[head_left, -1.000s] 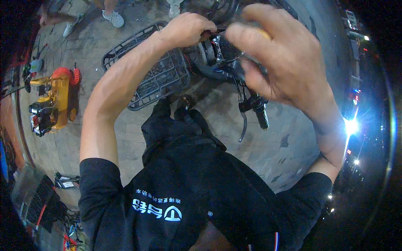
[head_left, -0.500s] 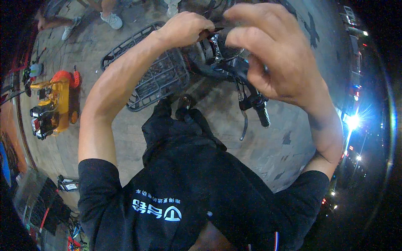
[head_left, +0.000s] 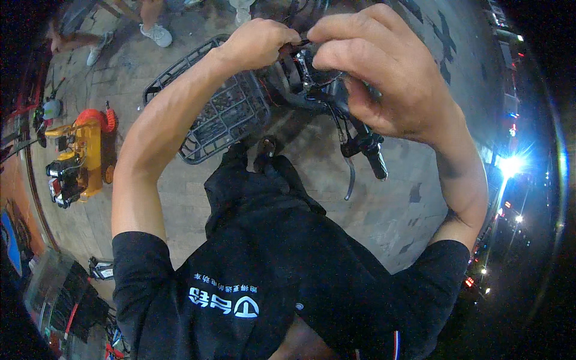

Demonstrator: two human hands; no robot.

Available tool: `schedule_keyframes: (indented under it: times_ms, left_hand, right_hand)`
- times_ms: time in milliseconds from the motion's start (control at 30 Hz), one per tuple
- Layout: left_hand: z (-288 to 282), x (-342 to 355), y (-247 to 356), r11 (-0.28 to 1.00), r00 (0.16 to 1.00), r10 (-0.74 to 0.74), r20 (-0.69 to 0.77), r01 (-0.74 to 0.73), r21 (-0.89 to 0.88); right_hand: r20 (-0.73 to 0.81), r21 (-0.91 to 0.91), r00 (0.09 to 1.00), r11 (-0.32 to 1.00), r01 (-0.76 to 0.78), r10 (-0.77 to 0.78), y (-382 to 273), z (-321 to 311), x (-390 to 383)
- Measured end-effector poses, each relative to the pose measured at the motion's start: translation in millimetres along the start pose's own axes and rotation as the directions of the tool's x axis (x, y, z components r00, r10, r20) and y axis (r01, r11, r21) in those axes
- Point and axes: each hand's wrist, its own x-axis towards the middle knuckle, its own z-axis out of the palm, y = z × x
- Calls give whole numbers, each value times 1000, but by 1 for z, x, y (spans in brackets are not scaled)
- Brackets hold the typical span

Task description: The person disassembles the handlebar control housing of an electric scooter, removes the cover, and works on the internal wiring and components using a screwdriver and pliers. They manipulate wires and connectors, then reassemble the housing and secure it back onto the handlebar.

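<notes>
My left hand (head_left: 259,45) is closed, its fingers pinched on a small dark thing that they mostly hide. Just right of it is my right hand (head_left: 390,75), its fingers bent and spread apart, the thumb off them; nothing shows in it. Both hands are raised above a two-wheeled vehicle, with the fingertips close together. Below them are its black handlebar with a grip (head_left: 376,163) and a brake lever (head_left: 350,180). A black wire basket (head_left: 225,135) sits to the left, partly behind my left forearm. The part under my fingertips is too dark to name.
On the left stands a yellow machine (head_left: 91,159) with a coiled orange-red hose (head_left: 93,118). Another person's legs in light shoes (head_left: 156,35) show at the top left. A bright lamp (head_left: 511,165) glares at the right. Paved floor (head_left: 390,210) lies around the vehicle.
My right hand has shifted slightly left, bringing its fingertips closer to my left hand. The dark tip that stuck out of my left fingers is now less visible.
</notes>
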Motion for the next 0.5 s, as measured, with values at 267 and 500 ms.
schedule_keyframes:
  times_ms: [267, 500]
  left_hand:
    - [10, 3, -7, 999, 998, 53, -31, -53, 14]
    - [14, 4, -14, 995, 995, 89, -40, -91, -46]
  right_hand:
    - [-48, 39, 999, 999, 22, -20, 7, -12, -13]
    - [-386, 271, 890, 952, -143, 244, 13, -44, -59]
